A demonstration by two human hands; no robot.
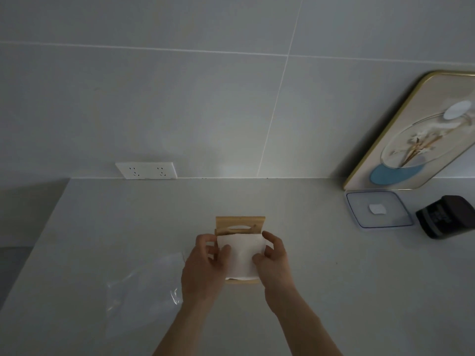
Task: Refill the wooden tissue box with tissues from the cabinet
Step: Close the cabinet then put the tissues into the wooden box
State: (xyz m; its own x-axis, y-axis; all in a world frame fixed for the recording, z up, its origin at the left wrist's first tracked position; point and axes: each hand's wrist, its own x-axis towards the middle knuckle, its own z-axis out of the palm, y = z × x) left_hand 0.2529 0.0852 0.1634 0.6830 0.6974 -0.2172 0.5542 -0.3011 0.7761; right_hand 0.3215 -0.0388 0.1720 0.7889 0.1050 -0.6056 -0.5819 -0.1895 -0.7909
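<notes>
A light wooden tissue box (240, 224) stands on the pale counter, its lid with an oval slot slid back toward the wall. A white stack of tissues (241, 253) lies in the open box, its near end sticking up over the front edge. My left hand (205, 263) grips the stack and box from the left side, thumb on top of the tissues. My right hand (275, 260) holds the stack's right side, fingers pressing on its top. The box's side walls are mostly hidden by my hands.
A crumpled clear plastic wrapper (146, 291) lies left of my left arm. At the right stand a clear lidded container (377, 209), a dark jar (447, 217) and a gold-framed picture (416, 134) leaning on the tiled wall. A white double socket (147, 170) sits at the wall's base.
</notes>
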